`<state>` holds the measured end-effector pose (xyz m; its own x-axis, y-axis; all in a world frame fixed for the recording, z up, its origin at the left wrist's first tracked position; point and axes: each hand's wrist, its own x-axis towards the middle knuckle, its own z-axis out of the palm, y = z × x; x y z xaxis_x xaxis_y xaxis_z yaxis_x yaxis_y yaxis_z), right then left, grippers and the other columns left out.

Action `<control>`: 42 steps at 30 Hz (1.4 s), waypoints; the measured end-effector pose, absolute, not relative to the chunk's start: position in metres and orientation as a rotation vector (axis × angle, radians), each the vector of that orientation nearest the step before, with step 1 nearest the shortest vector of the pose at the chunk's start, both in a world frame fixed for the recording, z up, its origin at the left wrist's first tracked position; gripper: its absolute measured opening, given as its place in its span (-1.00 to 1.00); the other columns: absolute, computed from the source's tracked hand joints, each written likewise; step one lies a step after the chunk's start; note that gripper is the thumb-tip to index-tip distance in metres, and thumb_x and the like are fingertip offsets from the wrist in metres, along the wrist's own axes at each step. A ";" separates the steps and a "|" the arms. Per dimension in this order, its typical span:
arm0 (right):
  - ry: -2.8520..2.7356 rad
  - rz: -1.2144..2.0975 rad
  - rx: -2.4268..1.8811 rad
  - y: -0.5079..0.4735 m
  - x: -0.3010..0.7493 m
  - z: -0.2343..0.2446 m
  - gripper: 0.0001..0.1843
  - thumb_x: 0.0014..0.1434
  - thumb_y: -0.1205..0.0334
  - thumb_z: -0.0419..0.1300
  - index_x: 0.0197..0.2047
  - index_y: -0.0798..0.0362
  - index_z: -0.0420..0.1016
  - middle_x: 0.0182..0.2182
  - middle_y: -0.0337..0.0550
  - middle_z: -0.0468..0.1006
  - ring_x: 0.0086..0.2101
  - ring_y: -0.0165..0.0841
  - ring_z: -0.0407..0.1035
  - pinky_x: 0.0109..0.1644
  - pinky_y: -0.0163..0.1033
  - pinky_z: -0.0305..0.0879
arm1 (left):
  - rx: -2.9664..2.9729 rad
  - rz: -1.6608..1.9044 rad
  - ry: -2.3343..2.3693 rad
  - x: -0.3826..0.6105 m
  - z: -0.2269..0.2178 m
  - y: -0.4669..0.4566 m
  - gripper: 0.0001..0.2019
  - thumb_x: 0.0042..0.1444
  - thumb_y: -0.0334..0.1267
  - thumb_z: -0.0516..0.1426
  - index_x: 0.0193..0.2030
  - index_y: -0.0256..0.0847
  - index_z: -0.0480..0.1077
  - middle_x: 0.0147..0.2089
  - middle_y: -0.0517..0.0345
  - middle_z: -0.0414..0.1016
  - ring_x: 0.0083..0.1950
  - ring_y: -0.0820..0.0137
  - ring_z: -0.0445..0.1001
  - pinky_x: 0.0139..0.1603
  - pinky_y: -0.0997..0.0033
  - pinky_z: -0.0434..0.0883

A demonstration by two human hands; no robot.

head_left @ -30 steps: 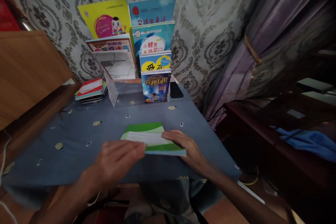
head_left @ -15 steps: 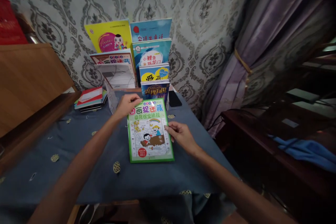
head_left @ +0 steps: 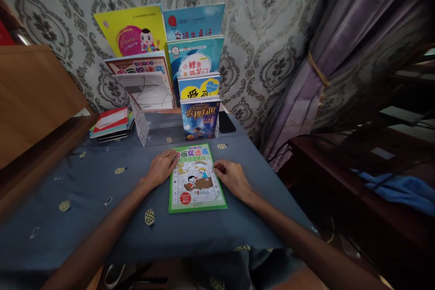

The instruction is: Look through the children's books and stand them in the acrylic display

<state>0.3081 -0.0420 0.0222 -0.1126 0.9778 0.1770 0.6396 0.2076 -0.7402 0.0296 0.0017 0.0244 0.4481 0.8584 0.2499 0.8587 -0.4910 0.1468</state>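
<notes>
A green-bordered children's picture book (head_left: pixel 197 181) lies face up on the cloth, its cover showing cartoon figures and a rainbow. At its upper left edge, my left hand (head_left: pixel 162 166) is closed, the fingertips over the cover's corner and part of the title. My right hand (head_left: pixel 234 177) pinches at the right edge, thumb and fingers drawn together. Just beyond the book, a clear acrylic display stand (head_left: pixel 159 128) holds other books. In its front right slot is a dark blue book (head_left: pixel 200 118); its front left slot holds no book.
Behind rise a yellow book (head_left: pixel 132 31), blue and teal books (head_left: pixel 195 52), and a white-covered one (head_left: pixel 149 90). A black phone (head_left: pixel 226 122) lies right of the stand. Left are stacked booklets (head_left: pixel 110 123) and a wooden panel (head_left: pixel 34 99). A purple curtain (head_left: pixel 299 99) hangs right.
The picture book has come down from a tilted position against the stand to lie flat. My left hand has lowered from its top edge to the upper left side. The view has shifted slightly.
</notes>
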 end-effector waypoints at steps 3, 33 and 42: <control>-1.842 0.648 -1.487 -0.038 0.304 0.020 -0.85 0.13 0.30 0.14 -0.33 0.02 0.56 -0.42 -0.19 0.64 -0.40 -0.31 0.51 -0.28 -0.28 0.36 | -2.631 -0.497 -1.612 0.030 0.016 0.002 -0.63 0.37 -0.22 -0.04 0.21 -0.23 0.40 0.29 -0.07 0.42 0.32 0.20 0.38 0.32 0.15 0.33; -2.429 0.343 -1.406 0.038 0.289 0.010 -0.51 0.40 0.28 -0.10 0.33 0.10 0.27 0.37 0.10 0.22 0.34 -0.19 0.13 0.41 0.13 -0.01 | -2.534 -0.488 -1.696 0.040 0.020 0.004 -0.65 0.34 -0.31 -0.02 0.16 -0.20 0.44 0.26 -0.13 0.45 0.29 0.12 0.42 0.23 0.03 0.39; -2.362 0.375 -1.375 0.044 0.309 0.001 -0.52 0.39 0.25 -0.08 0.32 0.03 0.31 0.34 0.01 0.28 0.32 -0.21 0.16 0.40 0.13 -0.02 | -2.522 -0.526 -1.663 0.036 0.014 0.005 -0.60 0.34 -0.28 -0.06 0.22 -0.25 0.40 0.30 -0.13 0.40 0.31 0.11 0.39 0.23 0.03 0.38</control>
<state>0.3091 0.0436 0.0012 -0.4486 0.8735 0.1893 0.7717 0.4854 -0.4109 0.0360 0.0050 0.0141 0.3536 0.8779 0.3228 0.9038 -0.4096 0.1239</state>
